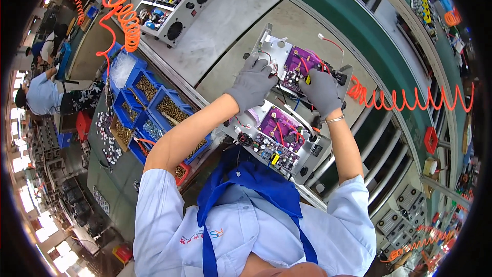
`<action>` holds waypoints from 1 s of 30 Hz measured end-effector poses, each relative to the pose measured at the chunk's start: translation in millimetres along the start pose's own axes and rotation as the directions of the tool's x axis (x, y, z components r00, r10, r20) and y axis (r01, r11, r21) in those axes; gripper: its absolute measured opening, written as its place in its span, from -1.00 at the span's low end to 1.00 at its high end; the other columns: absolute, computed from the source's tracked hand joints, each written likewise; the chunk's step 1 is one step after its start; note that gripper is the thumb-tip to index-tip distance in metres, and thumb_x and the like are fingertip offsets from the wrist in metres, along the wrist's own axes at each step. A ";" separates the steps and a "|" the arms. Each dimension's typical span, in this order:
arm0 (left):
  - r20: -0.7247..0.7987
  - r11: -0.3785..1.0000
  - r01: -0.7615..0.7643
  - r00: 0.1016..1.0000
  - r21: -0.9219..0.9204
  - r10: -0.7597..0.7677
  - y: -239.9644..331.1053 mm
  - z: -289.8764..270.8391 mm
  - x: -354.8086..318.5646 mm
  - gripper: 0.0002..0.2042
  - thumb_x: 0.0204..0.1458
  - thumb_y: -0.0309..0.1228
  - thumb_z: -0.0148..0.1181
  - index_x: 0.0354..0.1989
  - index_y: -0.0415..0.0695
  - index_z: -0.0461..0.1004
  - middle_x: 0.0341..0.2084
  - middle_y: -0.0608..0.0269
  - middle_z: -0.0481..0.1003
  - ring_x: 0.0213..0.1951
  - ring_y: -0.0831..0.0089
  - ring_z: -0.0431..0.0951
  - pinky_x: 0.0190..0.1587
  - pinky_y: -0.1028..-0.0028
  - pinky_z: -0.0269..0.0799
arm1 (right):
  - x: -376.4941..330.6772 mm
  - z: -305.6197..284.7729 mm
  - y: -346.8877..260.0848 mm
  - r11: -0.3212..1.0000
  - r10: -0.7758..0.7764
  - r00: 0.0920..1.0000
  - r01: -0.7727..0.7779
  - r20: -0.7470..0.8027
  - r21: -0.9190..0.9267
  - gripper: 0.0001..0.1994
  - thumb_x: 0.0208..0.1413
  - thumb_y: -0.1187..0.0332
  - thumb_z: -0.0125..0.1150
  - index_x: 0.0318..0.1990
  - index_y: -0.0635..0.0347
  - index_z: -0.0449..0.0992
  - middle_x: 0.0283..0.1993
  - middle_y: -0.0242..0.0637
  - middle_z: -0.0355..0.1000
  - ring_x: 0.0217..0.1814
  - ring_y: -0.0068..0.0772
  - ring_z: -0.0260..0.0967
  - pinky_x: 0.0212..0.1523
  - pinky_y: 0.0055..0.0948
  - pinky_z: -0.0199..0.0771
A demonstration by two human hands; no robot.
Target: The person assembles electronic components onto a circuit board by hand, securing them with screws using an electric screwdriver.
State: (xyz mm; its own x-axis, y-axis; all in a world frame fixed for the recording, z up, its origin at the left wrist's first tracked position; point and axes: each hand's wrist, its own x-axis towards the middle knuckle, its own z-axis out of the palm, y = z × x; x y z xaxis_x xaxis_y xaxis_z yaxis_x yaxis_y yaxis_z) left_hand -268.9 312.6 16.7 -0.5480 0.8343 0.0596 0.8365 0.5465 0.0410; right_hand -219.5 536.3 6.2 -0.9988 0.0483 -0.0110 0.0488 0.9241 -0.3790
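Note:
Two open metal chassis lie in front of me, one beyond the other. The far chassis [277, 47] carries a purple circuit board [294, 61] with red wires. My left hand [252, 83], in a grey glove, bends its fingers over the left part of this chassis beside thin wires; what they grip is hidden. My right hand [322, 91], also gloved, has its fingers curled at the board's right edge, by a small yellow part [308, 79]. Closer to my body, the near chassis [306, 150] holds another purple board [270, 124] and a dense green-grey circuit board [261, 146]. Neither hand touches these boards.
Blue bins [165, 91] of screws and small fasteners stand at the left. Orange coiled hoses [123, 15] hang at the upper left; another coiled hose [405, 103] stretches right. Metal rollers [382, 156] run at the right. A co-worker [43, 95] is far left.

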 end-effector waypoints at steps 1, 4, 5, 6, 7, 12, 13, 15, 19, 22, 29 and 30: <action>-0.010 1.000 0.007 1.000 0.000 -0.007 1.7 -5.4 -0.3 -0.67 -0.17 -0.34 0.21 -0.14 0.07 0.54 -0.18 0.26 0.46 0.09 0.28 0.30 0.32 0.15 -0.09 | -1.1 -3.5 1.4 1.000 0.021 0.999 -0.021 0.044 -0.019 -0.72 -0.04 0.17 0.22 -0.41 0.25 0.45 -0.44 0.01 0.44 -0.31 0.04 0.43 -0.28 -0.08 0.42; -0.284 0.987 0.082 0.951 -0.141 -0.120 4.4 -35.3 -14.3 -0.56 -0.13 -0.30 0.23 0.02 0.09 0.43 -0.13 0.35 0.43 0.12 0.36 0.29 0.28 0.18 -0.04 | -0.5 -8.0 2.8 1.000 0.025 0.998 -0.024 0.060 -0.017 -0.71 -0.05 0.17 0.23 -0.41 0.27 0.45 -0.45 0.02 0.44 -0.32 0.04 0.44 -0.29 -0.07 0.41; -0.285 0.985 0.107 0.948 -0.135 -0.142 2.7 -45.5 -26.3 -0.56 -0.13 -0.30 0.23 0.02 0.09 0.43 -0.13 0.35 0.43 0.12 0.36 0.29 0.28 0.18 -0.04 | -0.1 -7.2 0.4 0.999 0.046 0.995 -0.045 0.084 -0.014 -0.70 -0.05 0.17 0.23 -0.41 0.27 0.45 -0.45 0.03 0.45 -0.31 0.04 0.44 -0.29 -0.07 0.41; -0.305 0.970 0.170 0.927 -0.176 -0.218 -0.6 -56.8 -41.6 -0.57 -0.12 -0.29 0.22 0.02 0.08 0.43 -0.11 0.36 0.42 0.12 0.35 0.29 0.26 0.18 -0.03 | 2.5 -5.1 -3.1 0.999 0.025 0.998 -0.022 0.064 -0.045 -0.69 -0.05 0.15 0.24 -0.40 0.28 0.45 -0.44 0.03 0.46 -0.31 0.05 0.44 -0.29 -0.07 0.41; -0.328 0.947 0.243 0.895 -0.210 -0.302 -2.1 -69.3 -62.1 -0.57 -0.12 -0.28 0.22 0.02 0.07 0.43 -0.09 0.36 0.41 0.11 0.34 0.30 0.24 0.18 -0.01 | 3.1 -5.2 -7.8 0.998 -0.024 0.999 0.026 0.032 -0.050 -0.68 -0.04 0.15 0.24 -0.38 0.27 0.46 -0.43 0.02 0.47 -0.30 0.06 0.45 -0.28 -0.07 0.41; -0.384 0.816 0.549 0.724 -0.184 -0.573 -0.2 -71.0 -196.2 -0.51 -0.11 -0.24 0.21 0.08 0.02 0.38 -0.09 0.25 0.41 0.08 0.25 0.32 0.20 0.13 0.08 | 0.9 -19.1 -38.7 0.999 -0.016 0.981 0.008 0.193 0.044 -0.51 0.01 0.10 0.26 -0.03 0.31 0.47 -0.14 0.10 0.48 -0.07 0.07 0.45 -0.06 -0.16 0.43; -0.436 0.803 0.558 0.681 -0.211 -0.588 1.8 -70.2 -216.4 -0.49 -0.11 -0.23 0.21 0.09 0.00 0.36 -0.09 0.22 0.41 0.09 0.23 0.32 0.19 0.12 0.09 | -7.3 -17.9 -15.5 0.998 -0.048 0.994 0.052 0.102 -0.029 -0.49 0.04 0.10 0.24 0.00 0.37 0.44 -0.07 0.15 0.45 -0.01 0.10 0.41 0.03 -0.16 0.38; -0.487 0.740 0.626 0.581 -0.245 -0.652 3.5 -69.8 -271.9 -0.48 -0.10 -0.23 0.20 0.11 -0.03 0.35 -0.05 0.18 0.39 0.11 0.21 0.30 0.20 0.11 0.10 | -28.7 -39.7 0.0 0.985 -0.110 0.993 0.113 0.032 -0.131 -0.51 0.08 0.04 0.18 -0.04 0.34 0.46 -0.18 0.10 0.49 -0.12 0.08 0.45 -0.10 -0.13 0.40; -0.473 0.393 0.906 0.280 -0.157 -0.835 18.1 -74.0 -422.6 -0.45 -0.04 -0.15 0.14 0.16 -0.06 0.27 0.01 0.10 0.32 0.15 0.12 0.22 0.27 0.10 -0.06 | -57.9 -69.3 -127.1 0.988 -0.079 0.993 0.089 0.083 -0.127 -0.54 0.15 0.14 0.16 0.06 0.32 0.41 -0.10 -0.01 0.48 -0.06 -0.08 0.42 -0.01 -0.27 0.39; -0.500 0.061 0.994 0.010 -0.086 -0.866 38.8 -70.4 -561.5 -0.40 -0.05 -0.15 0.15 0.20 -0.05 0.23 0.08 0.05 0.27 0.19 0.07 0.18 0.27 0.12 -0.05 | -82.7 -59.5 -251.7 0.943 -0.317 0.941 0.326 0.115 -0.072 -0.54 0.17 0.14 0.14 0.08 0.32 0.39 -0.12 0.03 0.47 -0.15 -0.09 0.46 -0.11 -0.28 0.44; -0.299 -0.592 0.737 -0.675 -0.326 -0.674 -4.3 33.0 -864.3 -0.24 -0.11 -0.02 0.23 0.28 -0.03 0.13 0.19 0.03 0.20 0.24 0.06 0.14 0.27 0.10 0.02 | -179.6 79.3 -436.2 0.874 -0.485 0.819 0.456 0.307 0.167 -0.68 0.06 0.37 0.22 -0.03 0.29 0.44 -0.35 -0.08 0.51 -0.42 -0.31 0.46 -0.39 -0.33 0.42; -0.281 -0.603 0.721 -0.691 -0.343 -0.666 -7.3 44.2 -903.5 -0.24 -0.11 -0.02 0.23 0.28 -0.03 0.13 0.19 0.03 0.20 0.24 0.06 0.14 0.27 0.10 0.02 | -193.3 103.6 -462.3 0.810 -0.586 0.749 0.552 0.310 0.198 -0.66 0.04 0.39 0.21 -0.02 0.29 0.44 -0.39 -0.12 0.50 -0.48 -0.37 0.43 -0.44 -0.37 0.40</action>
State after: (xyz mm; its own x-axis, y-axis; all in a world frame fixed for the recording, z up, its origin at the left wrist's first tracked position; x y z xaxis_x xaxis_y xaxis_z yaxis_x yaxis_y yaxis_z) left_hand 220.2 -442.0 -81.5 -0.1794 -0.9608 0.2114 -0.8995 0.2472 0.3602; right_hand -49.9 60.5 87.7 -0.7791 -0.6226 -0.0728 -0.5131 0.7001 -0.4966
